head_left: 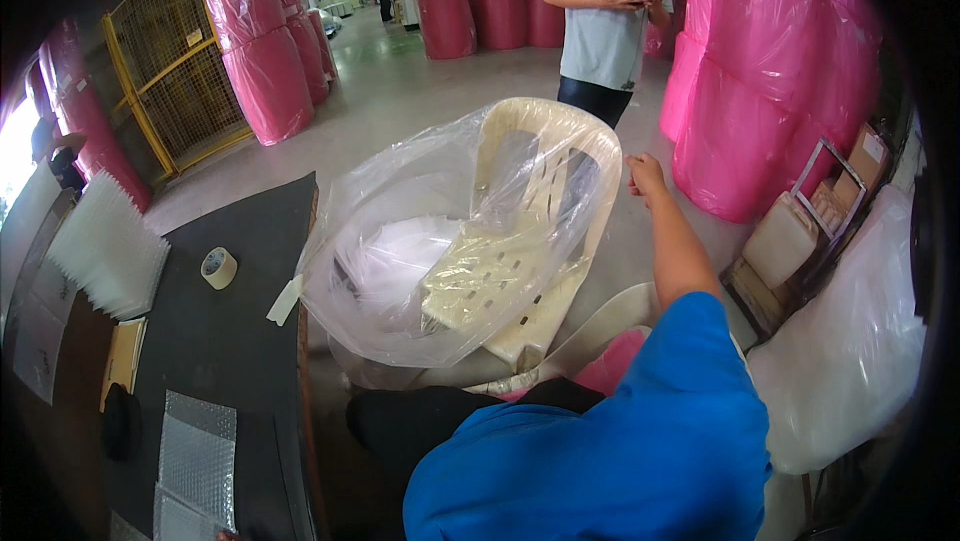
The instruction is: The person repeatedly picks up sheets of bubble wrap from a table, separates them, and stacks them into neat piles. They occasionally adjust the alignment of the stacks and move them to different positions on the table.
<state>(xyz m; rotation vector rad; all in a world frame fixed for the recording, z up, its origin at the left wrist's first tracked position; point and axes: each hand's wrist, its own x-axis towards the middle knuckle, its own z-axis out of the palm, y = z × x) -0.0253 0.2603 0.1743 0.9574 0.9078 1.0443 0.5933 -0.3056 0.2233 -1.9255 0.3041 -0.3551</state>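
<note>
My right arm stretches forward in a blue sleeve. The right hand (647,179) is in the air just right of the white plastic chair (603,176), apart from its back, with fingers curled in and nothing visible in them. A large clear plastic bag (400,336) lies spread over the chair seat, its mouth gaping toward the table. Inside it is a pile of whitish, translucent sheets or pouches (410,251). Only a sliver of my left hand (229,535) shows at the lower edge, beside a bubble-wrap piece (200,451); its fingers are hidden.
The dark table (250,281) at left carries a tape roll (219,268) and a stack of bubble-wrap pouches (110,246). A tape strip (286,301) hangs off its edge. A person (600,31) stands beyond the chair. Pink wrapped rolls (745,111) stand around; a stuffed translucent bag (840,341) is at right.
</note>
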